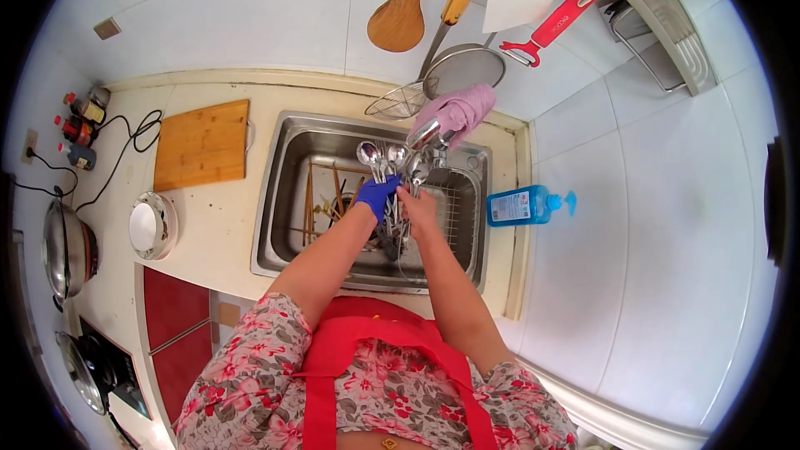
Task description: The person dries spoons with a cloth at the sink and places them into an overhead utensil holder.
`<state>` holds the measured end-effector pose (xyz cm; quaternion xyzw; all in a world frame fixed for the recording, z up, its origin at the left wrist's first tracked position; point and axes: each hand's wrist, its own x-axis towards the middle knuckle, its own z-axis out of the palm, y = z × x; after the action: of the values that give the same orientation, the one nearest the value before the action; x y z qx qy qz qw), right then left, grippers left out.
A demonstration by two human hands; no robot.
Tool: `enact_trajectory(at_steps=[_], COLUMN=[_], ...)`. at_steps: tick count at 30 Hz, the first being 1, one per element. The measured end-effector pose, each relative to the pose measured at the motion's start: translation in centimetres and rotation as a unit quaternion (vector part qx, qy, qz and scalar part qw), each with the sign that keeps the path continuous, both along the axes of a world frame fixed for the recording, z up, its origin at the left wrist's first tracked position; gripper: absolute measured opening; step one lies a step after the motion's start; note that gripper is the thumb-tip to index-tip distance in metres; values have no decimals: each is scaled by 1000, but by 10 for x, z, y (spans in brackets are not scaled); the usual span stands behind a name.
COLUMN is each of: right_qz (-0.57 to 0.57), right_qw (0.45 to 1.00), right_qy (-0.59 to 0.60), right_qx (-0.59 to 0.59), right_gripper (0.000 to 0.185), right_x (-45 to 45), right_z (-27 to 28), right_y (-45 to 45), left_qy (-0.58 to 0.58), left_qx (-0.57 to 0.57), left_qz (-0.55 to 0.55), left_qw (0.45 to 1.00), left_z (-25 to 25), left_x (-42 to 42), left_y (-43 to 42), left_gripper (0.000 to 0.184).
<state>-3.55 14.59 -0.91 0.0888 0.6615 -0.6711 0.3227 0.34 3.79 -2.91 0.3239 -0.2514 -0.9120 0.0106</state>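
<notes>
Head view, only one: the L hand (378, 193), in a blue glove, is closed round a bundle of spoons (397, 157), heads up, over the sink (271, 200) & near the faucet (427, 135); the bare R hand (419, 208) has fingers at the handles (can't tell how far they're closed, bundle's in the way). Main risk, prob.: a spoon slides out, b/c so many smooth handles share one fist, & drops among the loose chopsticks (309, 196) below. Pink cloth (461, 110) by the faucet could also get snagged if heads swing up.
</notes>
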Motion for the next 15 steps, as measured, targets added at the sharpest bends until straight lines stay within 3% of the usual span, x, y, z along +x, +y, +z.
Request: enact_trajectory(at_steps=[4,10,15], right_qz=[11,-15,13], right_qw=[999,997,999], right_qy=[35,21,30], right_qx=[20,-72,-15], right_gripper=[18,14,17], right_x=[-4,-16,-26], right_z=[3,-14,-27], right_y=[-7,-24,-33], left_qy=[7,-54,-46], left_qx=[-18,-99,-138], left_qz=[21,-38,-60], left_qw=[1000,993,988], left_z=[11,7,4], left_x=[8,28,40], left_y=[-6,-7,-6], left_gripper=[14,12,16])
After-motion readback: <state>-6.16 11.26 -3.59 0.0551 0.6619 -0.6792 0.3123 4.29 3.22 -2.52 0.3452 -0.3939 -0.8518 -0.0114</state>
